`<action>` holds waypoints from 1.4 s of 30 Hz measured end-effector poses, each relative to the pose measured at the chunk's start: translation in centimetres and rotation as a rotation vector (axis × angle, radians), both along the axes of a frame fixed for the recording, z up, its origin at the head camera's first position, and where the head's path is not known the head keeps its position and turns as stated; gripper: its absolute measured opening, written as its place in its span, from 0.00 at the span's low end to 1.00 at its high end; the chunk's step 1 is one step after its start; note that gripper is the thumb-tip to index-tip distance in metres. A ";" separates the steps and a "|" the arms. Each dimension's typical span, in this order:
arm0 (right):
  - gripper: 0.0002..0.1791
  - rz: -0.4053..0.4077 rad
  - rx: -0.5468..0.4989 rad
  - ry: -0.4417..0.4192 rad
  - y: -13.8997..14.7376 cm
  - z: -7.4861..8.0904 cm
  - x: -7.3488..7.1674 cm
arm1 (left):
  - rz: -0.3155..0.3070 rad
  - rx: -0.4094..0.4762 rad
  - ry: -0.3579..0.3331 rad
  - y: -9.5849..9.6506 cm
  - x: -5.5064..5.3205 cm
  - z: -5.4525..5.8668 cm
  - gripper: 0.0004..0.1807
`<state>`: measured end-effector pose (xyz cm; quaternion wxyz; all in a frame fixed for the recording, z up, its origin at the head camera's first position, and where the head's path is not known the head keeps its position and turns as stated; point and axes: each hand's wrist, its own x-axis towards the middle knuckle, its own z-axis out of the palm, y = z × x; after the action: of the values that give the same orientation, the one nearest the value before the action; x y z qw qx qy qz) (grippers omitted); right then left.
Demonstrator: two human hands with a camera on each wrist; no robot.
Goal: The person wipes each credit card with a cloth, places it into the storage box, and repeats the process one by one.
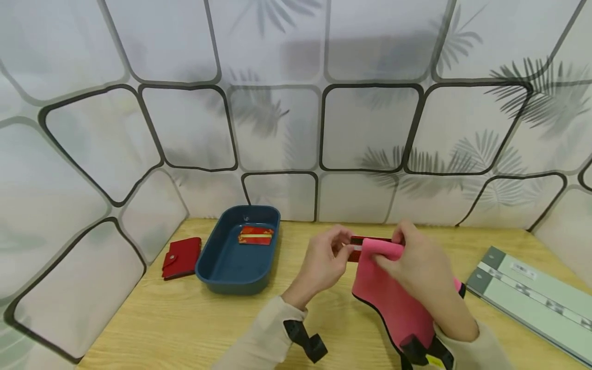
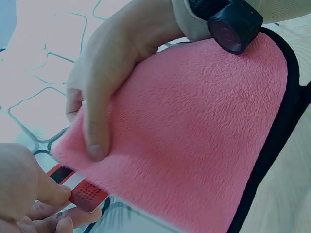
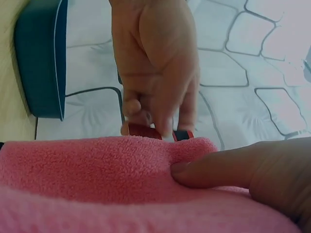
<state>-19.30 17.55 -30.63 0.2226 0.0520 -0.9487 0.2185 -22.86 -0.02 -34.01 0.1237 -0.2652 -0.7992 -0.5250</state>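
Note:
My left hand (image 1: 325, 258) pinches one end of a flat red card-like piece (image 2: 90, 196) with a black and a white stripe. My right hand (image 1: 422, 270) holds a fuzzy pink cloth (image 1: 387, 293) with black edging, its thumb pressing on the cloth. In the head view a fold of the cloth lies over the red piece's right part and hides it. The right fingers sit behind that fold, mostly out of sight. Below the right hand the rest of the cloth hangs toward the forearm.
Left of my hands stands a dark blue tray (image 1: 231, 285) with a red and gold packet (image 1: 256, 235) inside. A red snap wallet (image 1: 182, 258) lies beside it. At the right is a flat pale green binder-like item (image 1: 536, 303). A patterned curtain (image 1: 282, 128) closes off the back.

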 end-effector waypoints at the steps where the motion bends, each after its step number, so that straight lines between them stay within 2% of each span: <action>1: 0.25 -0.005 -0.002 0.001 0.3 0.1 -0.1 | 0.007 0.001 0.003 -0.1 0.0 0.1 0.06; 5: 0.23 -0.046 0.012 0.001 1.3 0.2 -0.4 | 0.031 0.013 0.016 -0.5 -0.1 0.5 0.07; 9: 0.19 -0.124 0.022 -0.004 2.2 0.3 -0.7 | 0.064 0.034 0.060 -0.7 -0.3 0.6 0.07; 13: 0.16 -0.195 0.020 0.069 3.0 0.5 -0.8 | 0.101 0.056 0.108 -0.9 -0.5 0.6 0.08; 16: 0.16 -0.203 0.025 0.136 3.4 0.6 -0.8 | 0.123 0.080 0.108 -1.2 -0.8 0.6 0.09; 22: 0.17 -0.151 0.018 0.181 3.2 0.7 -0.7 | 0.129 0.136 0.046 -1.6 -1.2 0.7 0.13; 26: 0.18 -0.120 0.016 0.186 3.0 1.0 -0.5 | 0.157 0.127 0.056 -1.6 -1.2 0.9 0.09; 29: 0.17 -0.079 0.006 0.186 2.9 1.1 -0.3 | 0.150 0.156 0.044 -1.5 -1.4 1.0 0.09; 34: 0.17 0.013 0.004 0.267 2.4 0.9 -0.3 | 0.087 0.245 -0.017 -1.4 -1.7 1.1 0.13; 42: 0.19 0.169 -0.006 0.386 1.1 0.4 -0.3 | 0.090 0.243 -0.119 -2.0 -1.8 0.6 0.11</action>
<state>-19.57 18.62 -30.20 0.3814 0.1717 -0.8800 0.2252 -24.64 -2.00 -33.40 0.1304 -0.1806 -0.7468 -0.6266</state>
